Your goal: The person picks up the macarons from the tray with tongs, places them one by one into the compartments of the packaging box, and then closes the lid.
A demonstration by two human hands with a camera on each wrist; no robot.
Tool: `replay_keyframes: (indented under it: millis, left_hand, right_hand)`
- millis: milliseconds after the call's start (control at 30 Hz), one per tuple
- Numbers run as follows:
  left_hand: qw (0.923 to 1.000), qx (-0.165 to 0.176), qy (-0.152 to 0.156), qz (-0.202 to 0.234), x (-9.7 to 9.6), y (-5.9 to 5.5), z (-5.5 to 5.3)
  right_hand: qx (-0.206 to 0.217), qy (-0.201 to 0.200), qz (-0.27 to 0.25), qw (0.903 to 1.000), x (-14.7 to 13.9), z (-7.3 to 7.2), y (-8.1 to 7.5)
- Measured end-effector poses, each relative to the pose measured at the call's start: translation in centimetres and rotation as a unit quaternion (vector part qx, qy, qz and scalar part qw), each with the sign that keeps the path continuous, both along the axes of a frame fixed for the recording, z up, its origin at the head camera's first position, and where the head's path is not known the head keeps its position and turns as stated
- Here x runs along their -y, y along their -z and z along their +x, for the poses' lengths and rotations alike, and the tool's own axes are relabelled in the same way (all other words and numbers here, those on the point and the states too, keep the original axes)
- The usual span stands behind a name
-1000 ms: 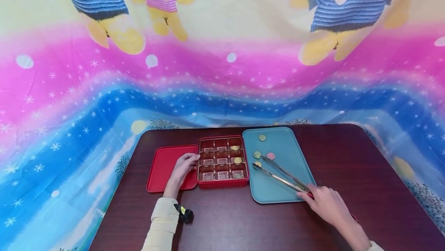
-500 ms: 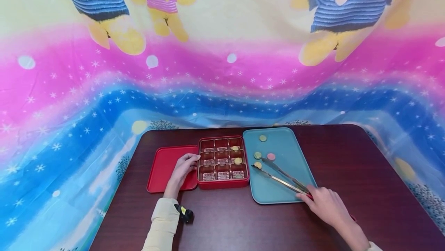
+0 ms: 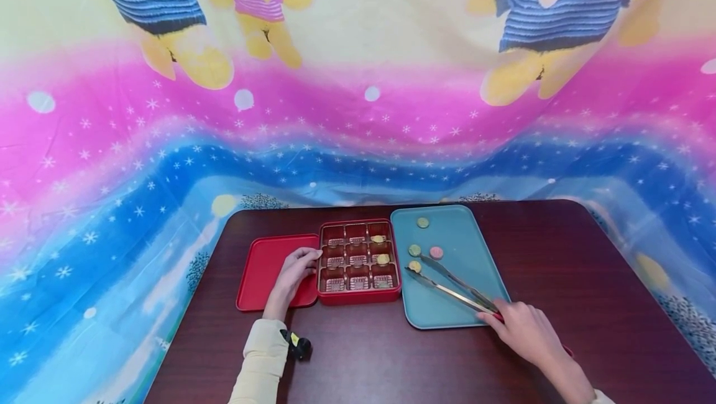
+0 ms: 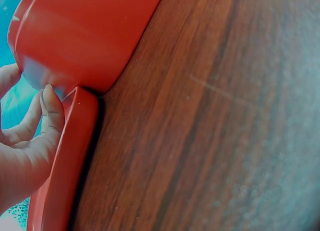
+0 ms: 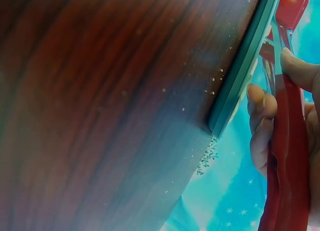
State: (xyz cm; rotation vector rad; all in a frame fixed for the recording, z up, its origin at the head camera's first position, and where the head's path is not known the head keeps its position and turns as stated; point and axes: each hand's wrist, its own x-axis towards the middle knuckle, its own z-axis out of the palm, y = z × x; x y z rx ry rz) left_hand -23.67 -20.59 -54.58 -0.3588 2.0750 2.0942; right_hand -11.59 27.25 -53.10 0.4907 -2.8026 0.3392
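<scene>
My right hand grips a pair of tongs by its red handles; the metal arms reach left over the teal tray. The spread tips lie at a small yellow disc, one on either side of it. Two green discs and a pink disc lie farther back on the tray. My left hand touches the left wall of the red box, thumb and fingertips at its side in the left wrist view. Two yellow pieces sit in the box's right column, back and middle compartments.
A red lid lies left of the box, under my left hand. The tray stands close against the box's right side. A black device is strapped at my left wrist. A printed cloth hangs behind the brown table.
Almost nothing moves. The tongs stay around the yellow disc with their tips apart, and my left hand keeps its place at the box.
</scene>
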Motion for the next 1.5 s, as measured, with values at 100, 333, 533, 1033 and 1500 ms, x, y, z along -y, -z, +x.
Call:
replay_keyframes:
  millis: [100,333,533,1033,1500]
  left_hand:
    - [1.0000,-0.005,-0.007,-0.002,-0.03,0.57,-0.09]
    - [0.9999,-0.012,-0.012,-0.002,-0.10,0.68,-0.08]
    - [0.9999,-0.008,-0.014,-0.004,-0.10,0.60,-0.10]
    - [1.0000,-0.006,-0.005,-0.002,0.04,0.51,-0.05]
    - [0.9999,-0.009,-0.004,0.005,0.03,0.28,-0.06]
  right_hand:
    - [0.002,0.000,0.001,1.0000,0.01,0.02,0.05]
    - [0.009,0.004,-0.002,1.0000,0.11,-0.04,0.04]
    - [0.005,0.004,-0.001,1.0000,0.11,-0.10,0.08]
    - [0.005,0.004,-0.009,0.9999,-0.01,-0.13,0.10]
    - [0.000,-0.002,-0.014,0.9999,-0.08,0.05,0.02]
